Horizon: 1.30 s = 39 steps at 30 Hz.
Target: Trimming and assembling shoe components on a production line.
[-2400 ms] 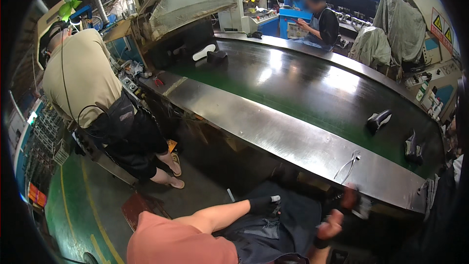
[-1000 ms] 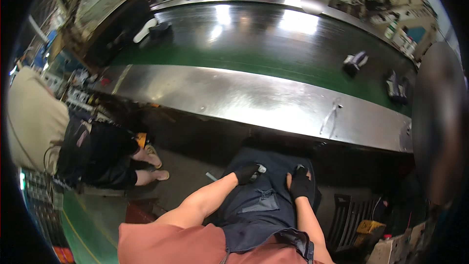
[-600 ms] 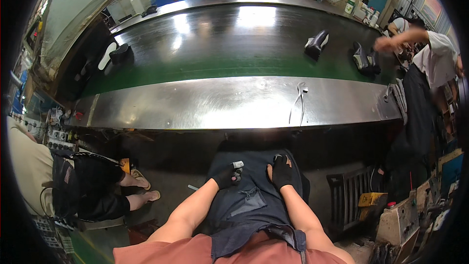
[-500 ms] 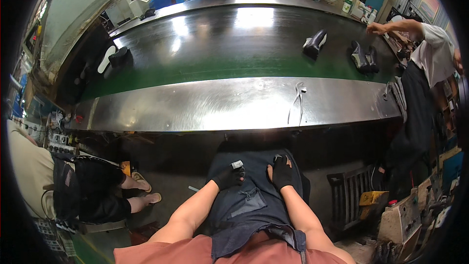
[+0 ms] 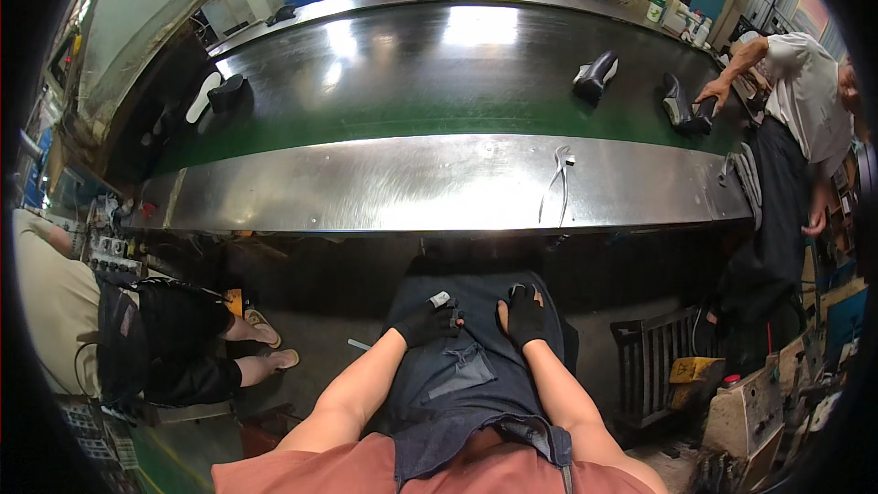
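Both of my hands wear black fingerless gloves and rest on the dark apron (image 5: 466,284) over my lap. My left hand (image 5: 428,322) lies on the left thigh, holding nothing I can see; a white wrapping (image 5: 440,298) shows at one finger. My right hand (image 5: 525,316) lies on the right thigh, fingers stretched forward, with nothing in it. Ahead of my knees, a pair of metal pliers (image 5: 560,185) lies on the steel ledge (image 5: 366,187), out of touch of either hand. Beyond it, a black-and-white shoe (image 5: 596,78) sits on the dark green conveyor belt (image 5: 402,101).
At right, a co-worker's hand (image 5: 716,91) touches one of two dark shoes (image 5: 678,105) on the belt. A white sole (image 5: 203,99) and a black shoe part (image 5: 228,93) lie at the belt's left. Another person (image 5: 55,311) sits left. A slatted crate (image 5: 651,361) stands right.
The co-worker at right has reached down to the shoes on the belt. My view has tilted slightly; my hands stay on my lap.
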### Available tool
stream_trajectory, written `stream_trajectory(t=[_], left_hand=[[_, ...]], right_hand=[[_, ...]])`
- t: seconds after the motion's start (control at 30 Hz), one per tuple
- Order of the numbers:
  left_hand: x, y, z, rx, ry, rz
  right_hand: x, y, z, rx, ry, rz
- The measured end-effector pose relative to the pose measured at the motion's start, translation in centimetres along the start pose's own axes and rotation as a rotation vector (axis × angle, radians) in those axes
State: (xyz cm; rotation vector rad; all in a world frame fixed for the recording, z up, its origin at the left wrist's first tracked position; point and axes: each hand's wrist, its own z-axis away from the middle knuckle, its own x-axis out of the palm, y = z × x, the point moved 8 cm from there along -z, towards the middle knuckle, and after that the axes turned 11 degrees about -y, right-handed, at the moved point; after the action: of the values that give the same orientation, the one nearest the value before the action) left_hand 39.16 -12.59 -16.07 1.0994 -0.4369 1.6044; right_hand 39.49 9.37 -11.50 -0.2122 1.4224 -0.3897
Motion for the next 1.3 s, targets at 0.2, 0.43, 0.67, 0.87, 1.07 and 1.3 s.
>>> stream_trajectory(t=[0.2, 0.43, 0.67, 0.87, 1.07, 1.3], left_hand=[[0.2, 0.4, 0.1, 0.010, 0.022, -0.031], [0.1, 0.7, -0.2, -0.011, -0.024, -0.006], [0.1, 0.6, -0.3, 0.000, -0.072, 0.002], [1.0, 1.3, 0.0, 0.042, -0.061, -0.091], [1.3, 1.3, 0.1, 0.008, -0.026, -0.059], [0.8, 1.3, -0.1, -0.007, -0.070, -0.037]], right_hand=[[-0.8, -0.3, 0.1, 0.005, -0.012, -0.037], [-0.3, 0.2, 0.0, 0.020, -0.049, -0.058], [-0.4, 0.0, -0.1, -0.005, -0.023, -0.038], [-0.2, 0.4, 0.1, 0.051, -0.050, -0.037], [-0.1, 0.7, 0.3, 0.081, -0.014, -0.053], [-0.1, 0.5, 0.0, 0.060, -0.023, -0.065]])
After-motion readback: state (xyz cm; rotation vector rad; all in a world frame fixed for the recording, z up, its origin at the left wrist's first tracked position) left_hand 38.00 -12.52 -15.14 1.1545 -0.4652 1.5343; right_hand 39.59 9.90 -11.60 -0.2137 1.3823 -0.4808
